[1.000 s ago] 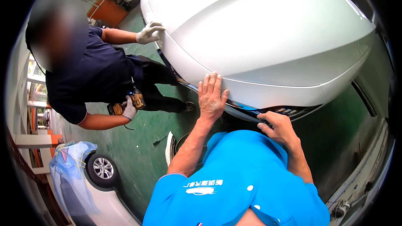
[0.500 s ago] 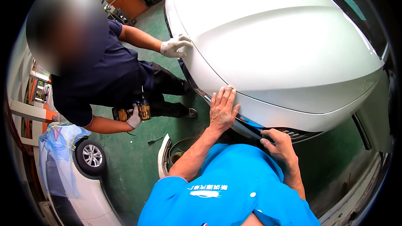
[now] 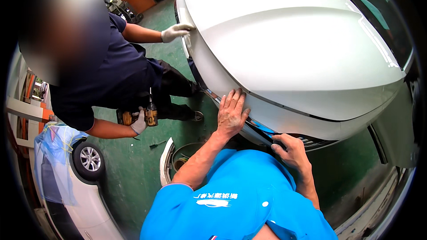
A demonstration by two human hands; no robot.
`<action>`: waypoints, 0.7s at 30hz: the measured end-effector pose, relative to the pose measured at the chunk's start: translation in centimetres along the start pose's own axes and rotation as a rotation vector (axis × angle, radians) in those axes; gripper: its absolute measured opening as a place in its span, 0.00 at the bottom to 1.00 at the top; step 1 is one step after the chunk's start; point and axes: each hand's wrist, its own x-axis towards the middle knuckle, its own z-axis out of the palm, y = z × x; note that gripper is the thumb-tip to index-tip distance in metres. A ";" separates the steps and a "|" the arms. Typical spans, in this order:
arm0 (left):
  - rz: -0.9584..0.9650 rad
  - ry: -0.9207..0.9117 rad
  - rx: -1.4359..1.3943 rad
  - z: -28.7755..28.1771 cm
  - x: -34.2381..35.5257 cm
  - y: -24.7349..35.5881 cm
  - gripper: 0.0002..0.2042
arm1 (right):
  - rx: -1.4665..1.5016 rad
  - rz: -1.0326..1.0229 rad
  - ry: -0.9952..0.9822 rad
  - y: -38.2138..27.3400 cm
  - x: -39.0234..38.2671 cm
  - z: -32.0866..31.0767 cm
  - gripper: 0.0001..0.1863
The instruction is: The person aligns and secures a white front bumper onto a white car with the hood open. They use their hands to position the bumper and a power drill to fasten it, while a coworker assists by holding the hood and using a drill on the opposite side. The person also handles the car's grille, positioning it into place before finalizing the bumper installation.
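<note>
The white front bumper (image 3: 284, 120) is lying across the view, its long axis going from upper left to lower right. The left hand (image 3: 232, 113) is pressed flat on it, fingers spread open. The right hand (image 3: 291, 150) is hooked under its lower edge, fingers curled closed.

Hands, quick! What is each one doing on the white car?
Left hand: open, flat on the white bumper.
Right hand: fingers curled at the bumper's lower edge; whether it grips anything cannot be told.
</note>
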 end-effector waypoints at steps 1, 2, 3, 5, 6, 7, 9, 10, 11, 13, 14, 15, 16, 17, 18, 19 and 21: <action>-0.003 0.000 -0.007 -0.2 0.0 0.2 0.28 | 0.005 -0.001 -0.002 0.0 -0.1 0.0 0.16; -0.001 0.001 -0.013 -0.3 0.0 0.3 0.28 | 0.011 -0.002 -0.004 0.0 -0.1 0.0 0.16; 0.002 0.000 -0.020 -0.3 0.1 0.2 0.29 | 0.005 -0.015 0.000 -0.1 0.0 0.0 0.16; 0.013 0.004 -0.025 -0.5 0.3 -0.1 0.29 | -0.006 -0.042 0.006 -0.3 0.5 0.0 0.16; 0.021 0.008 -0.024 -0.6 0.4 -0.1 0.29 | 0.039 -0.009 0.030 -0.3 0.5 0.0 0.16; 0.029 0.013 -0.024 -0.8 0.6 -0.1 0.28 | 0.084 0.024 0.053 -0.3 0.6 0.0 0.16; 0.027 -0.002 -0.024 -1.0 1.0 -0.3 0.28 | 0.307 0.122 0.132 0.2 0.8 0.5 0.19; 0.028 -0.011 -0.026 -1.2 1.3 -0.4 0.28 | 0.457 0.220 0.118 0.5 1.2 0.5 0.23; 0.031 -0.017 -0.025 -1.4 1.7 -0.4 0.28 | 0.658 0.300 0.109 0.8 1.9 0.4 0.25; 0.036 -0.032 -0.025 -1.9 2.5 -0.3 0.28 | 1.071 0.410 0.115 0.9 3.3 0.3 0.27; 0.054 -0.014 -0.029 -2.0 2.9 -0.4 0.28 | 1.207 0.434 0.183 0.3 3.9 0.3 0.24; 0.073 0.005 -0.033 -2.0 3.3 -0.3 0.28 | 1.350 0.414 0.205 1.0 4.6 0.3 0.23; 0.090 0.024 -0.035 -2.0 3.7 -0.4 0.28 | 1.494 0.393 0.225 1.8 5.4 0.4 0.23; 0.109 0.063 -0.033 -2.1 4.2 -0.4 0.26 | 1.561 0.381 0.301 2.5 6.0 0.0 0.23; 0.101 0.060 -0.039 -2.0 4.5 -0.8 0.26 | 1.525 0.313 0.356 1.5 6.7 -1.0 0.21; 0.094 0.058 -0.044 -2.1 4.5 -1.3 0.25 | 1.486 0.218 0.394 0.5 7.1 -2.2 0.19; 0.090 0.049 -0.059 -2.6 4.3 -1.8 0.21 | 1.390 -0.005 0.480 -1.2 7.5 -4.9 0.15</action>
